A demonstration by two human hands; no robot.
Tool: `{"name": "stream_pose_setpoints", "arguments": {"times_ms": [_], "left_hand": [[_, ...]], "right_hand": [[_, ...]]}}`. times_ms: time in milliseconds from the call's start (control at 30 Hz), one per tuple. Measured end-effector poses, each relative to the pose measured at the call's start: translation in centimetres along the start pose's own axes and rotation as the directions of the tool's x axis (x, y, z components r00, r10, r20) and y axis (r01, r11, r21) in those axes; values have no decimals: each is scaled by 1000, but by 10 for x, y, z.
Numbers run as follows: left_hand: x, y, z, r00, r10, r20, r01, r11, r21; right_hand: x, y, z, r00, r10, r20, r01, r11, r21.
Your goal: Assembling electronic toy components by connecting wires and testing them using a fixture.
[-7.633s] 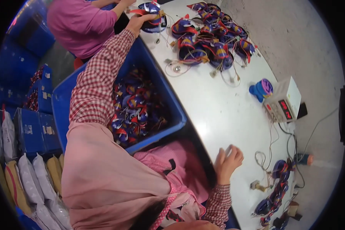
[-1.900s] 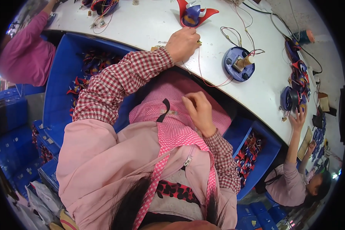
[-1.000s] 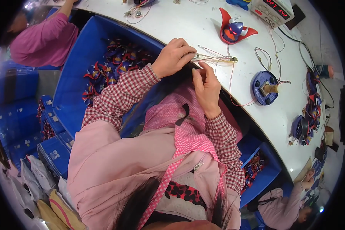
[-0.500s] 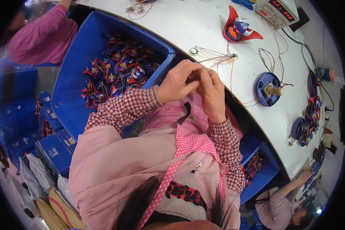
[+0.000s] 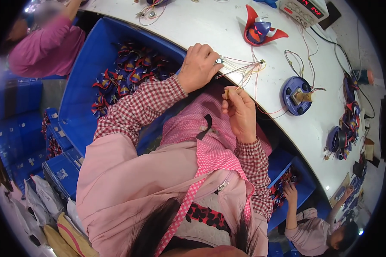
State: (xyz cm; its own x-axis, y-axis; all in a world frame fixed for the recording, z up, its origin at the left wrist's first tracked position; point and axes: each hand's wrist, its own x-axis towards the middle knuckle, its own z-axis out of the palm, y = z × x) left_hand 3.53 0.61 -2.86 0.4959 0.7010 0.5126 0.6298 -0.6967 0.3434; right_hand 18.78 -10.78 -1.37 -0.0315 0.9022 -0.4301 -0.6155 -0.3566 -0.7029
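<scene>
My left hand (image 5: 198, 66) is at the table's edge, thumb and fingertips closed on a small round metal part (image 5: 219, 61) with thin wires attached. Lower and to the right, my right hand (image 5: 241, 109) pinches a small tan piece (image 5: 226, 94) near some thin wires. Between and beyond the hands, the loose wires (image 5: 244, 70) fan out from a joined bundle (image 5: 261, 63) lying on the table. Behind that bundle stands a purple toy head with a red collar (image 5: 257, 33). The underside of a round purple toy part (image 5: 294, 97) with wires faces up to the right.
A blue bin (image 5: 73, 90) holding several toy heads is at my left. A power supply (image 5: 302, 10) stands on the white table (image 5: 313, 141). More toy parts (image 5: 349, 124) lie far right. One person (image 5: 47, 47) is at left; another (image 5: 306, 231) reaches into a smaller bin (image 5: 306, 192).
My hands have moved apart. The left went up to the round metal part and took hold of it; the right dropped slightly. The person at lower right now reaches into the smaller bin.
</scene>
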Motion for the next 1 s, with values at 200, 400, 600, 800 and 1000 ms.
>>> {"name": "stream_pose_setpoints", "arguments": {"times_ms": [200,400,600,800,1000], "left_hand": [[-1,0,3,998,-35,46,43,978,-202],[-4,18,-10,904,-325,276,426,650,-630],[-5,34,-25,743,-337,579,654,178,-735],[-13,41,-19,702,-311,640,691,81,-718],[-22,35,-10,735,-272,621,661,82,-746]], "right_hand": [[0,-1,-4,1000,-10,-16,10,1000,13],[-4,-6,0,992,-109,-59,106,992,-65],[-12,-11,-2,956,-268,-118,240,948,-209],[-13,-8,-8,964,-249,-93,226,953,-203],[-18,-12,-6,977,-182,-108,173,981,-85]]}}
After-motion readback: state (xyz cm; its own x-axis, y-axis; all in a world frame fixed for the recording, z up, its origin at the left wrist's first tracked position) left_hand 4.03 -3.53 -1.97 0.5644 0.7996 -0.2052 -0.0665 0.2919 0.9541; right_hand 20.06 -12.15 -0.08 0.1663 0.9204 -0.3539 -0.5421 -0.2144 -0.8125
